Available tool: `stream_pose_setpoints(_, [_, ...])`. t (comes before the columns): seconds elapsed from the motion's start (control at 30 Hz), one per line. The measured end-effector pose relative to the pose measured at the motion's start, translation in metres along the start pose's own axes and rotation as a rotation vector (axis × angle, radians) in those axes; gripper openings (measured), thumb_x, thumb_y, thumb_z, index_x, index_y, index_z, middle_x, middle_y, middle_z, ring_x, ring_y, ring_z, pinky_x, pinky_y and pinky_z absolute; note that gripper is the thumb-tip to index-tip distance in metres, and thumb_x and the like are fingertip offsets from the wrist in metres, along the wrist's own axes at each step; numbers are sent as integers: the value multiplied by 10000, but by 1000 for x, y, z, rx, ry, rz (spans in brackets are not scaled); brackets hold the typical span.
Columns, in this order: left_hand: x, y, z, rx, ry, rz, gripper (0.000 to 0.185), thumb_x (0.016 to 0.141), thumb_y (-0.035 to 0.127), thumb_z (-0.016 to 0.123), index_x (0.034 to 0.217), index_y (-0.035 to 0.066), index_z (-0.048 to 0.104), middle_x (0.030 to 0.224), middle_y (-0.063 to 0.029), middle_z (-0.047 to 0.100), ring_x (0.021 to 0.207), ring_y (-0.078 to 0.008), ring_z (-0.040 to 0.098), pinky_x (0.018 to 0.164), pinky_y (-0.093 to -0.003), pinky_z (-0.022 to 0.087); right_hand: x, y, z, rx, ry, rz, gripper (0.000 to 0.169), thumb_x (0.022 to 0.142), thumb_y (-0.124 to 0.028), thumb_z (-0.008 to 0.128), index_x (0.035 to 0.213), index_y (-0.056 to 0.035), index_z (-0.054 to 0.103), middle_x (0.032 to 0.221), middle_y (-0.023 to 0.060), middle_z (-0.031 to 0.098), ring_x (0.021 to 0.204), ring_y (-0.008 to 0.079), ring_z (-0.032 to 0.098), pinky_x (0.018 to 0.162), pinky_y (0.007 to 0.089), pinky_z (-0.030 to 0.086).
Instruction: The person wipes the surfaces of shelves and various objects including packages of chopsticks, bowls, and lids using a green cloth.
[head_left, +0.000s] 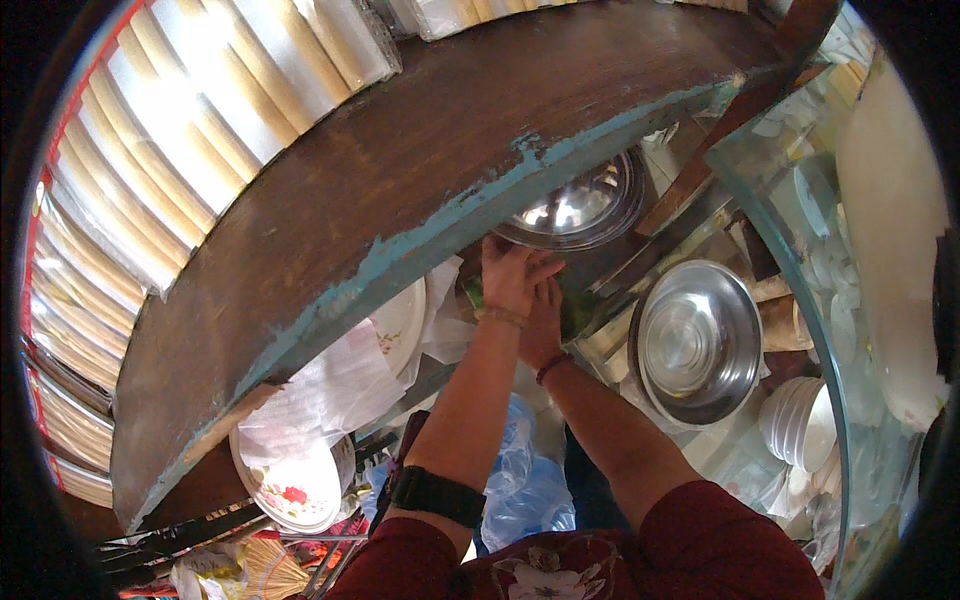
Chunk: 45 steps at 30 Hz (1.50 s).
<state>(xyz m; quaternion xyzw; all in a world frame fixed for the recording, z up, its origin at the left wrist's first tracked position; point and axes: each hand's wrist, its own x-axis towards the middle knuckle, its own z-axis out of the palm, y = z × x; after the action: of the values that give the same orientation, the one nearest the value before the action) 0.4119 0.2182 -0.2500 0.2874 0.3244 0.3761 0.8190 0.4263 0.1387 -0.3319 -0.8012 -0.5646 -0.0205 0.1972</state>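
Observation:
Under the dark wooden shelf (480, 135), a stack of shiny metal bowls (581, 206) is partly hidden by the shelf's edge. My left hand (510, 276), with a bracelet at the wrist, reaches up to the lower rim of the stack. Its fingertips are at the rim, but I cannot tell whether they grip it. My right hand (541, 330), wearing a dark red bracelet, is close beside and partly behind the left one. Its fingers point toward the bowls and are partly covered, so any hold is unclear. Something green (577, 307) lies beside the hands.
A large metal basin (697, 345) and stacked white bowls (799, 424) stand to the right, near a curved glass edge (795, 262). Floral plates (296, 487) with white paper (330, 397) are at left. Wrapped rolled goods (202, 105) line the shelf top. Blue plastic bags (525, 487) are below.

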Motion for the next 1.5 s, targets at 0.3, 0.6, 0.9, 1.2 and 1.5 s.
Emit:
stream_pose_setpoints(0.3, [-1,-3,3,73,55,41,427,836,81,609,1180,37,359,1017,-164,587,862,-272,636,653,-394,605,-1,2,5,51,129,-41,641,830,-430,504,1340,-52,411,1385,190,348,1284,393,271,1059,530,191])
stream_pose_setpoints(0.6, [1,-12,14,2,171,122,375,821,62,601,1091,38,340,1016,-156,547,865,-289,620,639,-398,607,-4,7,13,26,1,-8,665,857,-447,454,1398,-76,344,1442,172,277,1353,365,188,1090,533,146])
stream_pose_setpoints(0.9, [-1,-3,11,99,171,96,335,747,23,625,1025,64,441,957,-85,570,782,-210,586,619,-368,559,11,21,6,696,335,147,441,831,-222,550,1231,-39,510,1220,164,518,1170,318,453,997,461,345])
stream_pose_setpoints(1.2, [1,0,5,140,165,143,398,698,95,688,1036,65,478,902,-53,572,708,-151,540,580,-300,479,29,12,-113,1830,119,705,256,842,-94,517,1064,15,582,1056,106,616,970,223,586,885,364,467])
stream_pose_setpoints(1.5, [7,-7,1,148,176,120,425,725,118,688,1070,55,446,974,-93,567,783,-193,590,593,-335,508,31,27,-115,2002,49,675,131,834,-67,534,890,34,596,1094,180,605,1057,288,574,976,400,428])
